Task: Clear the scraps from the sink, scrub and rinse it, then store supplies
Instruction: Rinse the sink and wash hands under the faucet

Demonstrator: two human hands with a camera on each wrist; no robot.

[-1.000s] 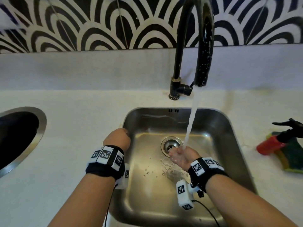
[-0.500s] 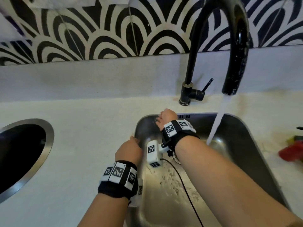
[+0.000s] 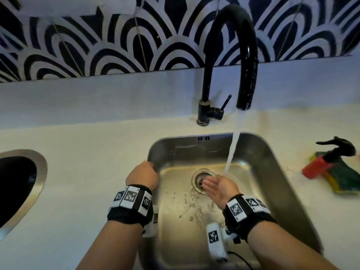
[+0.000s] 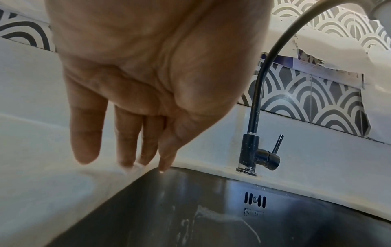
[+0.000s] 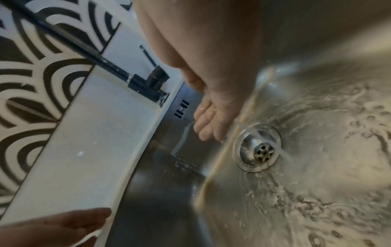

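Observation:
The steel sink is wet, with water running from the black faucet onto its floor just right of the drain. My right hand is inside the basin beside the stream, palm up and fingers straight, holding nothing. Its fingers show near the drain in the right wrist view. My left hand rests on the sink's left rim, and its fingers hang straight down to the counter edge above the sink. No scraps show in the basin.
A red spray bottle lies on a green and yellow sponge on the counter right of the sink. A round steel-rimmed opening is set in the counter at far left. The faucet lever stands behind the basin.
My right hand has come back from the sink's rear left wall to the basin floor beside the stream, palm now turned up. The left hand stays on the left rim.

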